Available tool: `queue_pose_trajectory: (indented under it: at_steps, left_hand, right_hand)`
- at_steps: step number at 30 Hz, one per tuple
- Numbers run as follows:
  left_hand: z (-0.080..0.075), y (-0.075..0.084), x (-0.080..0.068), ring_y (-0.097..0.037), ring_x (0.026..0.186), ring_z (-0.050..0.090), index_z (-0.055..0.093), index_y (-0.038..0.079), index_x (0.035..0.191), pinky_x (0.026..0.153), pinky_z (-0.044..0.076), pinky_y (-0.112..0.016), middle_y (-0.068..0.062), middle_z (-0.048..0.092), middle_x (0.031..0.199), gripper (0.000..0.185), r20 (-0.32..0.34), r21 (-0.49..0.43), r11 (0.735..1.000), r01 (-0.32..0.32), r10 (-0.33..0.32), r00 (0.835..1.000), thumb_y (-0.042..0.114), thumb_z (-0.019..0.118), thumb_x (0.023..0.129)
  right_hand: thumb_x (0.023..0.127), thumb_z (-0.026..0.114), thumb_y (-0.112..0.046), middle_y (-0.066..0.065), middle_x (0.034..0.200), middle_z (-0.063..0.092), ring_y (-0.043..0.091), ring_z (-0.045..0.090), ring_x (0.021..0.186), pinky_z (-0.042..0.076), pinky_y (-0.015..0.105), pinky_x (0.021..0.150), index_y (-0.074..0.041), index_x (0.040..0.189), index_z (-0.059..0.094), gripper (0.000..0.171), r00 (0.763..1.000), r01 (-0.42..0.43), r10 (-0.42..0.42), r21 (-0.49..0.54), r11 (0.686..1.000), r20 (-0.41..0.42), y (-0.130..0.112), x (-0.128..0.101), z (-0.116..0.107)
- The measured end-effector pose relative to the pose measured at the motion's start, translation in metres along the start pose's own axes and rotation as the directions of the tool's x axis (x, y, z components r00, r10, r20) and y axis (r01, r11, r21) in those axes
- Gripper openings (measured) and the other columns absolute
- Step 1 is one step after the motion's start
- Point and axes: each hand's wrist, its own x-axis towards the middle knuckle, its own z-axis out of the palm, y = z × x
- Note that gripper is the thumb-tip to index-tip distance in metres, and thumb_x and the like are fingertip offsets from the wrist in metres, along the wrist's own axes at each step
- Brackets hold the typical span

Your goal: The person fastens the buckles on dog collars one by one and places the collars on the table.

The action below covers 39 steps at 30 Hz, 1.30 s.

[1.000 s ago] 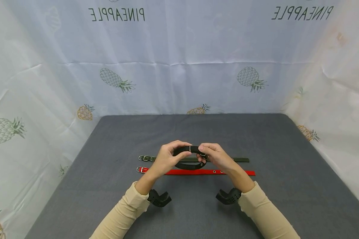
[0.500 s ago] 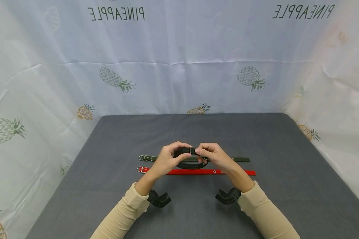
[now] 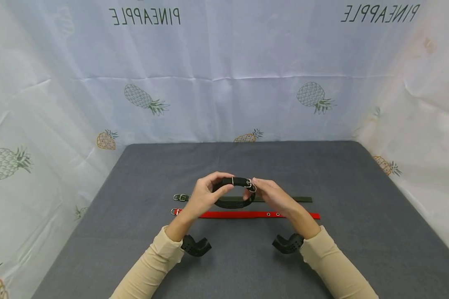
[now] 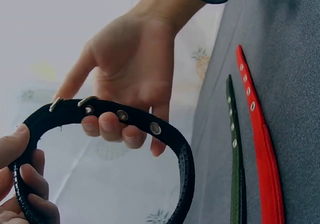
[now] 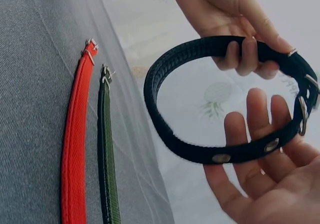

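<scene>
The black collar (image 3: 235,192), looped into a ring and lifted above the grey surface (image 3: 321,174), is pinched by the left hand (image 3: 203,195) while the right hand (image 3: 271,195) cups its buckle end with loosely straightened fingers (image 5: 260,119), so fastening looks nearly finished and seating the strap end probably comes next.

Grey table (image 3: 134,249), red collar (image 3: 247,214), green collar (image 3: 284,199) lying flat

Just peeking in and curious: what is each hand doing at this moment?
Left hand: fingers curled round the looped black collar, holding it.
Right hand: open, its straight fingers supporting the collar near the buckle.
</scene>
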Motion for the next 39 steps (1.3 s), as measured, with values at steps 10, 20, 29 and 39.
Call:
queue_pose_trajectory:
  at_steps: [10,20,29,39]
  left_hand:
    - [-0.006,-0.003,-0.001,0.004,0.091,0.063,0.063,-0.002,0.119,0.085,0.054,-0.018,-0.026,0.065,0.109,0.030,-0.051,-0.014,1.000,0.003,-0.003,0.999,0.010,0.065,0.091]
    - [-0.011,-0.006,-0.001,0.006,0.093,0.062,0.063,-0.001,0.118,0.086,0.054,-0.018,-0.024,0.066,0.111,0.030,-0.050,0.008,1.000,-0.009,0.009,0.999,0.008,0.066,0.090]
    - [-0.012,-0.009,-0.001,0.005,0.098,0.061,0.063,-0.002,0.119,0.090,0.053,-0.021,-0.024,0.064,0.113,0.031,-0.062,0.007,1.000,-0.022,0.022,0.998,0.005,0.067,0.089]
    - [-0.022,-0.014,0.000,-0.005,0.105,0.063,0.063,-0.005,0.115,0.098,0.052,-0.027,-0.026,0.064,0.114,0.028,-0.087,0.040,0.995,-0.090,0.093,0.992,-0.002,0.065,0.088]
  right_hand:
    - [0.104,0.042,-0.023,-0.008,0.095,0.062,0.010,0.057,0.097,0.043,0.028,0.099,-0.013,0.106,0.057,0.018,0.998,0.039,-0.040,0.043,0.998,0.042,0.003,0.001,-0.002]
    - [0.104,0.041,-0.019,-0.008,0.093,0.059,0.009,0.056,0.095,0.043,0.028,0.098,-0.008,0.106,0.055,0.018,0.998,0.065,-0.065,-0.017,0.998,0.022,-0.002,-0.002,0.000]
    - [0.104,0.041,-0.019,-0.009,0.091,0.061,0.012,0.051,0.104,0.037,0.029,0.099,-0.010,0.105,0.058,0.020,0.998,0.065,-0.065,-0.009,0.998,-0.016,-0.002,-0.001,-0.005]
    - [0.103,0.045,-0.021,-0.008,0.091,0.062,0.009,0.055,0.097,0.042,0.022,0.095,-0.011,0.105,0.059,0.018,0.996,0.026,-0.027,-0.007,1.000,-0.089,-0.006,-0.007,-0.023]
